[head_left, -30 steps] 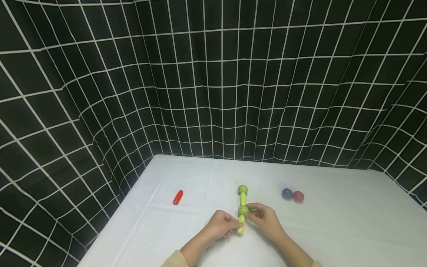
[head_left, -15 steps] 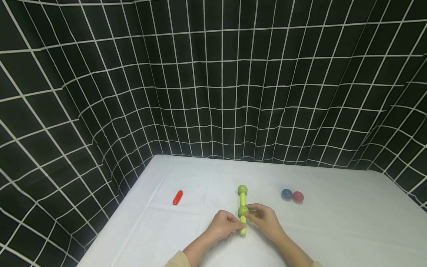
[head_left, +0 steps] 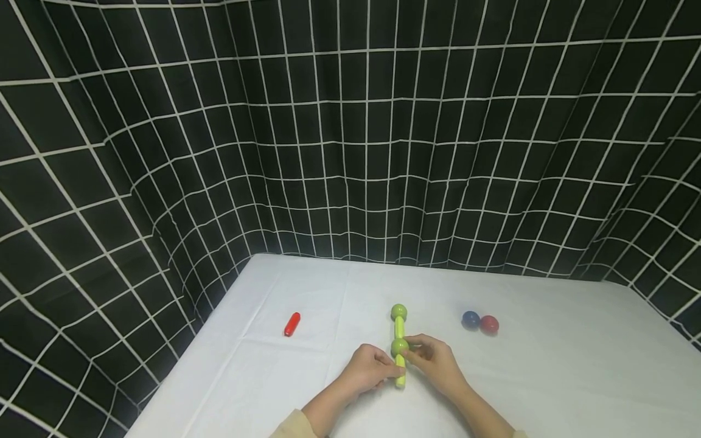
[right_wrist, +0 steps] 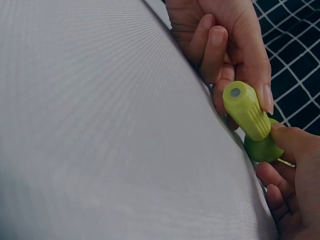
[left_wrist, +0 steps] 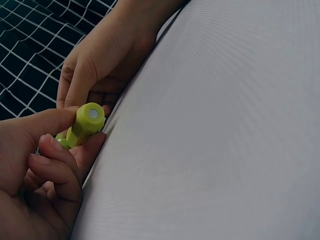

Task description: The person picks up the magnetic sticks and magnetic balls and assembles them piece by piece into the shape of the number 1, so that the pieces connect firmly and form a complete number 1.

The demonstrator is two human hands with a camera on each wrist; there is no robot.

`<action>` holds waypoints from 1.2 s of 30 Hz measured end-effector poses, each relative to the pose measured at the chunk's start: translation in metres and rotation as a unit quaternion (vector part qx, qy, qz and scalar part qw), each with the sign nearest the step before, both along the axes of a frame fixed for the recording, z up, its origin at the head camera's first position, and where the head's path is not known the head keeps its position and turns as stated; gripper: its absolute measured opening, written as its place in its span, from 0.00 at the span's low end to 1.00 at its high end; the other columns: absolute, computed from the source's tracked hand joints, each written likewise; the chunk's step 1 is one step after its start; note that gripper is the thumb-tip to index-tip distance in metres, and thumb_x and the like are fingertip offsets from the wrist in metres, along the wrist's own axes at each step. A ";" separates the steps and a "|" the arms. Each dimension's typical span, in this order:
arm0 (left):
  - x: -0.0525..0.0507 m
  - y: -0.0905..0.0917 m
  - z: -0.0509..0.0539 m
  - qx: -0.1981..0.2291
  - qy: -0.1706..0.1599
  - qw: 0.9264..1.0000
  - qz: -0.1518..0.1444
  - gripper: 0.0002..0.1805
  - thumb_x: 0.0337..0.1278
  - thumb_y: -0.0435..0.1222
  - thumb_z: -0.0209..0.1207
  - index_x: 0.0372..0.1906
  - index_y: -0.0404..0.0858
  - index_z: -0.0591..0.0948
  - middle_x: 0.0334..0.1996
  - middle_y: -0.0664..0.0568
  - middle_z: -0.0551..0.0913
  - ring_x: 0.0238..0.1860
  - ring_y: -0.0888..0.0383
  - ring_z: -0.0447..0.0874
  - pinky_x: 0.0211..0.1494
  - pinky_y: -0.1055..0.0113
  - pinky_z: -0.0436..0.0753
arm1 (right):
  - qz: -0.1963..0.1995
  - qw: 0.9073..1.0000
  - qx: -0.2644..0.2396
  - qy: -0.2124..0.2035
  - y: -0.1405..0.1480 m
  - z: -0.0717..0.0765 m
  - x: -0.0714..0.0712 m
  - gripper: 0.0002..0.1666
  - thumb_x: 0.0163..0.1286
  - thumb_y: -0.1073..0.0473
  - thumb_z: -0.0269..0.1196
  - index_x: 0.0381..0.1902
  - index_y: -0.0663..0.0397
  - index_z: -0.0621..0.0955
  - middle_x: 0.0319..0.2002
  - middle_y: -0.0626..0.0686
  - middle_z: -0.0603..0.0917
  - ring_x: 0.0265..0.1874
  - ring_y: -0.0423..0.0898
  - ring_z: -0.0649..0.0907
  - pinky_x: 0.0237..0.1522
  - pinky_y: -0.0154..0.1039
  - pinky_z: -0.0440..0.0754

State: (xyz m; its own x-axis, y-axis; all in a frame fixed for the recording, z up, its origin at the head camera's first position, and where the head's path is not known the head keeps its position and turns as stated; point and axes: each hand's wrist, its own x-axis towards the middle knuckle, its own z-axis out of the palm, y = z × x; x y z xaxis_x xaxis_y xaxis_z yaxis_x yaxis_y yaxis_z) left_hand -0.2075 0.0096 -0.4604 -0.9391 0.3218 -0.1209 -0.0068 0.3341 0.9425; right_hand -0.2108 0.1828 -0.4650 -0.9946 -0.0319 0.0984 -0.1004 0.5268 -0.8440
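Currently, near yellow-green rod (head_left: 401,382) is at ctr. of white table (head_left: 263,389), toward the person; clearance from cloth, if any, can't tell. Long axis runs approx. straight away from the person. Free end, w/ grey disc (left_wrist: 93,113), points back to the person; far end meets near green ball (head_left: 399,345). Same line continues via far yellow-green rod (head_left: 399,328) to far green ball (head_left: 398,312).

L. hand (head_left: 364,368): thumb and fingers closed to rod's width, pinching near rod from its L. side. R. hand (head_left: 438,364): thumb and fingers apart by ball's width only, gripping near green ball from R.

Red rod (head_left: 292,324) lies well apart, L., axis slanted, far end leaning R. Blue ball (head_left: 471,320) and red ball (head_left: 490,325) sit side by side, R.
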 end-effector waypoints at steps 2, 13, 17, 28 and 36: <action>0.000 0.000 0.000 0.000 -0.002 1.000 -0.002 0.11 0.41 0.43 0.68 0.21 0.40 0.83 0.07 0.60 0.69 0.09 0.67 0.61 0.13 0.79 0.64 | -0.003 1.000 0.002 -0.001 0.000 0.000 0.000 0.18 0.56 0.54 0.68 0.44 0.52 0.82 0.32 0.49 0.84 0.23 0.38 0.79 0.26 0.29 0.77; 0.002 0.000 0.001 -0.007 -0.004 1.000 0.001 0.10 0.42 0.43 0.68 0.22 0.40 0.83 0.08 0.60 0.69 0.10 0.67 0.61 0.14 0.79 0.64 | -0.001 1.000 0.003 0.000 -0.001 0.001 0.002 0.19 0.56 0.52 0.68 0.44 0.52 0.82 0.33 0.49 0.84 0.23 0.37 0.79 0.27 0.29 0.77; 0.002 0.000 0.001 -0.009 -0.001 1.000 0.002 0.11 0.42 0.44 0.68 0.22 0.41 0.83 0.08 0.60 0.70 0.10 0.67 0.62 0.13 0.79 0.64 | -0.002 1.000 -0.005 0.001 0.000 0.001 0.004 0.21 0.57 0.50 0.67 0.45 0.54 0.81 0.38 0.53 0.86 0.26 0.38 0.82 0.29 0.29 0.80; 0.002 0.002 -0.004 -0.010 0.003 1.000 0.007 0.11 0.41 0.44 0.69 0.23 0.40 0.83 0.10 0.59 0.73 0.11 0.66 0.64 0.14 0.78 0.66 | -0.027 0.999 -0.022 0.016 0.012 0.001 0.015 0.19 0.60 0.53 0.66 0.46 0.57 0.81 0.45 0.57 0.84 0.31 0.39 0.84 0.35 0.30 0.81; 0.002 0.000 -0.004 -0.009 0.017 1.000 0.002 0.11 0.43 0.44 0.68 0.23 0.40 0.83 0.08 0.59 0.71 0.10 0.66 0.63 0.13 0.78 0.65 | -0.043 0.999 0.002 0.024 0.030 -0.001 0.021 0.20 0.61 0.51 0.64 0.47 0.56 0.81 0.45 0.56 0.84 0.36 0.42 0.85 0.38 0.32 0.82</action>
State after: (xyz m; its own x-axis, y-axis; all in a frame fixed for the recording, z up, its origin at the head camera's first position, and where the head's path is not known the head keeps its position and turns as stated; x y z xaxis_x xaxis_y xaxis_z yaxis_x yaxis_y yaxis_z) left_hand -0.2057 0.0098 -0.4645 -0.9444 0.3152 -0.0935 0.0243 0.3506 0.9362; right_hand -0.1902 0.2131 -0.4664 -0.9878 0.0537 0.1463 -0.0948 0.5383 -0.8374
